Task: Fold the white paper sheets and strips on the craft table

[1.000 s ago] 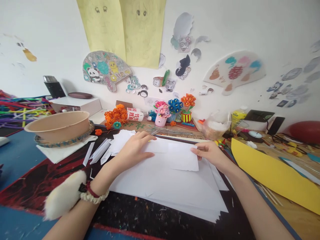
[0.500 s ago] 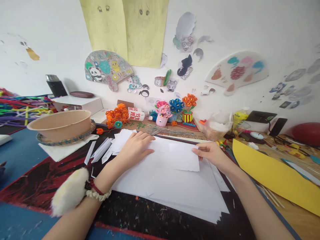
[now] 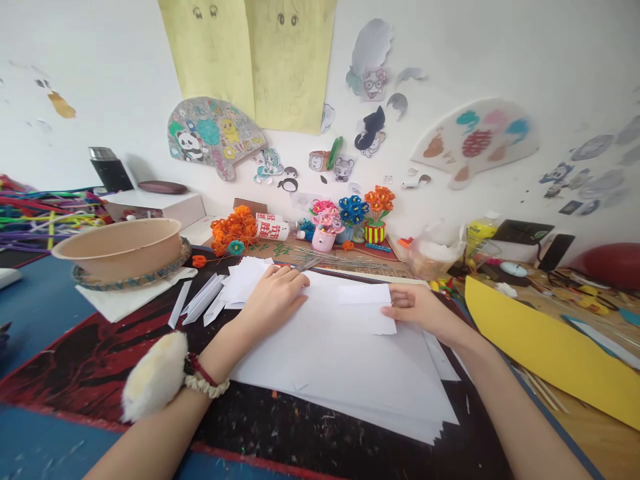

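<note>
The right hand pinches a small white sheet at its right edge, thumb on the near face and the other fingers bent behind or beyond it. That small sheet is over the upper right part of a stack of large white paper, with a crease running across its upper part; whether its lower edge touches the stack is hard to tell. The left hand is palm down at the stack's upper left, its fingers close together and gently curled, the thumb a little apart — whether they grip anything underneath cannot be told. A pale scrunchie circles the left wrist, and a fluffy white ornament sits beside it. Just left of the left hand is a pile of smaller white papers, and next to that are narrow folded strips on the black and red mat. Farther left, a tan bowl stands near a black flask. Beyond the stack are loose orange flowers, a pink pot of pink flowers, blue flowers, and a striped pot with orange blooms. To the right of the right forearm lies a yellow sheet — its near edge beside some thin sticks.
</note>
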Demonstrator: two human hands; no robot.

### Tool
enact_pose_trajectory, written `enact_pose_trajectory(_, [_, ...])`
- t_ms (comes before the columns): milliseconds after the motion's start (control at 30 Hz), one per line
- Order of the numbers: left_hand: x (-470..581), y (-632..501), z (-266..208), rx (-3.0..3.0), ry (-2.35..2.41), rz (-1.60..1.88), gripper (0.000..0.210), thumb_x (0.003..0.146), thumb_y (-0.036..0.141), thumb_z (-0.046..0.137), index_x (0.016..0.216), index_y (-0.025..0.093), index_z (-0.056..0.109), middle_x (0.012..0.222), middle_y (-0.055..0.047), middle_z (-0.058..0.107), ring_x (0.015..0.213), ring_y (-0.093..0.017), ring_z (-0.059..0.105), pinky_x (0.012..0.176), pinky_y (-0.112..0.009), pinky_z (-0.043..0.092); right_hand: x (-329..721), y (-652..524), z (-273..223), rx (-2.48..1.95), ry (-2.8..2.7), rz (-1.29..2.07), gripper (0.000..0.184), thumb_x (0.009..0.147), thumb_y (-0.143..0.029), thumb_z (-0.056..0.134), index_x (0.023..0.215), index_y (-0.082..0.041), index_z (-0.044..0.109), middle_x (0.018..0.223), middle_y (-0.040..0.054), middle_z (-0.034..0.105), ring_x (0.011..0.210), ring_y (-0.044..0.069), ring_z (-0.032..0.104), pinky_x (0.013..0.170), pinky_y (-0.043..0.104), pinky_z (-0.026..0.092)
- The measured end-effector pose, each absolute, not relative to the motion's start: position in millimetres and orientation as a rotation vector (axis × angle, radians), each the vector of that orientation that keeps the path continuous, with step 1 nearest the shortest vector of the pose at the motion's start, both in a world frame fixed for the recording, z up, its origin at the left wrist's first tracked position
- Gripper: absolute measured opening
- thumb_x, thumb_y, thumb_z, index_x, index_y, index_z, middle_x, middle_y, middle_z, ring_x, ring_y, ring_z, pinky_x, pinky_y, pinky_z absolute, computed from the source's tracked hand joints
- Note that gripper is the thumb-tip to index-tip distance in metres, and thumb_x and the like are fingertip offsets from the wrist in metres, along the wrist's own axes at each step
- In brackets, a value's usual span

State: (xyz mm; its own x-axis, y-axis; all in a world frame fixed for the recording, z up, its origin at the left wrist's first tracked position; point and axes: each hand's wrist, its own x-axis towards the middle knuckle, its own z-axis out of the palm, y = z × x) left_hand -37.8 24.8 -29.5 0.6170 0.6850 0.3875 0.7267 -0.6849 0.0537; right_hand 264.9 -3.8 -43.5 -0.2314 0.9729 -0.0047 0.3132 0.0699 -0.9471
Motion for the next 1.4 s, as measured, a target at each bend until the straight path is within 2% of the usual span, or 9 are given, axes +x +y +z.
enact_pose_trajectory(167, [-33.6,25.9,-33.1,-2.719,-1.294,-0.621,0.002,0.085,0.017,0.059,0.086,0.019,0.059,0.094,-0.005,0.066,0.092,-0.023,0.056,0.077,-0.034,0.037,268.0,0.7,-51.2,-1.295,-1.609,1.177,0.052,0.056,-0.036,0.084,0.102,-0.016,0.069,0.078,0.0049,0.071,0.071,0.021,0.065,0.062,0.031,0.051])
enact_pose_trajectory(400, [-34.7,28.5,-36.4,-2.651,-1.466,-0.75,0.008,0.087,0.016,0.052,0.081,0.019,0.055,0.087,-0.004,0.065,0.09,-0.023,0.056,0.074,-0.034,0.036,272.5,-0.3,-43.2,-1.334,-1.497,0.967,0.042,0.06,-0.036,0.08,0.096,-0.018,0.069,0.074,0.0022,0.068,0.065,0.017,0.063,0.06,0.028,0.049])
enact_pose_trajectory(733, [-49.5,35.7,-29.0,-2.468,-1.828,-0.863,0.01,0.087,0.02,0.047,0.083,0.021,0.056,0.087,-0.004,0.068,0.08,-0.022,0.061,0.066,-0.03,0.039,278.2,-1.0,-42.1,-1.364,-1.551,1.052,0.041,0.058,-0.042,0.08,0.09,-0.017,0.072,0.084,0.0074,0.072,0.075,0.022,0.065,0.064,0.032,0.051])
enact_pose_trajectory(867, [-62.6,35.0,-19.0,-2.263,-2.039,-0.702,0.011,0.085,0.02,0.049,0.087,0.02,0.06,0.088,-0.007,0.069,0.083,-0.025,0.062,0.066,-0.032,0.04,281.6,-0.4,-38.9,-1.41,-1.532,1.043,0.04,0.058,-0.043,0.079,0.088,-0.016,0.073,0.082,0.0082,0.073,0.077,0.024,0.066,0.064,0.032,0.051])
enact_pose_trajectory(1000, [-52.2,16.1,-4.4,-2.107,-1.747,-0.574,0.016,0.084,0.019,0.052,0.097,0.016,0.061,0.108,-0.015,0.064,0.104,-0.034,0.055,0.077,-0.039,0.038,285.8,0.2,-37.4,-1.478,-1.463,0.983,0.04,0.056,-0.043,0.08,0.085,-0.016,0.073,0.079,0.0084,0.073,0.075,0.024,0.066,0.063,0.032,0.05])
enact_pose_trajectory(1100, [-29.5,-7.4,-0.7,-2.614,-1.815,-0.456,0.02,0.087,0.037,0.054,0.079,0.022,0.062,0.082,-0.004,0.068,0.078,-0.024,0.062,0.063,-0.032,0.039,286.8,-0.2,-37.3,-1.487,-1.427,0.969,0.037,0.057,-0.039,0.079,0.086,-0.017,0.074,0.08,0.0082,0.073,0.074,0.025,0.066,0.064,0.034,0.051])
enact_pose_trajectory(1167, [-14.4,-22.6,-3.4,-2.9,-1.818,-0.297,0.024,0.079,0.046,0.065,0.079,0.022,0.063,0.084,-0.004,0.068,0.078,-0.024,0.062,0.062,-0.031,0.04,285.9,-1.6,-36.4,-1.476,-1.426,0.998,0.034,0.059,-0.037,0.078,0.087,-0.018,0.074,0.082,0.0081,0.073,0.077,0.025,0.066,0.067,0.035,0.051])
enact_pose_trajectory(1267, [0.4,-38.3,-8.6,-2.984,-1.642,-0.175,0.028,0.067,0.036,0.078,0.085,0.018,0.064,0.093,-0.008,0.067,0.09,-0.027,0.06,0.072,-0.033,0.043,282.9,-5.0,-34.8,-1.443,-1.455,1.091,0.033,0.064,-0.034,0.074,0.092,-0.018,0.073,0.089,0.0082,0.074,0.084,0.026,0.067,0.073,0.036,0.052])
enact_pose_trajectory(1400, [4.5,-43.6,-11.2,-3.015,-1.646,-0.139,0.024,0.067,0.025,0.079,0.082,0.016,0.063,0.093,-0.009,0.066,0.089,-0.025,0.059,0.074,-0.033,0.042,277.5,-8.3,-34.9,-1.347,-1.483,1.199,0.037,0.066,-0.031,0.073,0.101,-0.019,0.071,0.1,0.0077,0.073,0.096,0.027,0.065,0.085,0.039,0.049])
